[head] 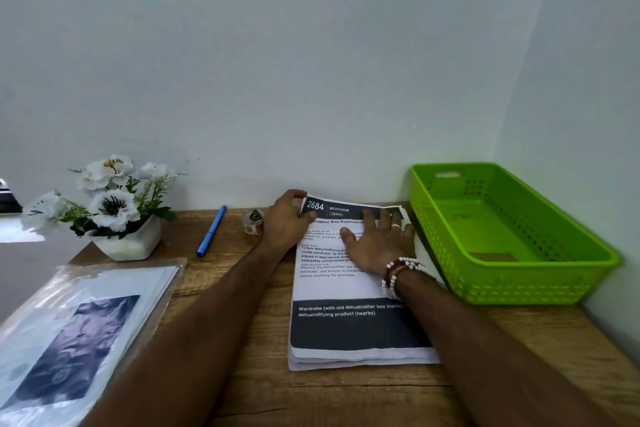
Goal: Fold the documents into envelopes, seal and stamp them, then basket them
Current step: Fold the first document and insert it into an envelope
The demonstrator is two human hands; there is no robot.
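A stack of printed documents (349,322) lies on the wooden desk, its top sheet headed "2684 BEDROOM". My left hand (285,220) pinches the top sheet's far left corner and lifts it slightly. My right hand (379,241) lies flat, fingers spread, on the upper right part of the same sheet. A green plastic basket (512,282) stands to the right of the stack; something flat and brown shows on its floor. A small roll of stamps or tape (253,221) sits just left of my left hand.
A blue pen (211,230) lies left of the roll. A white pot of artificial flowers (117,215) stands at the back left. A clear plastic sleeve with printed sheets (74,340) lies at the near left. The wall runs close behind the desk (242,374).
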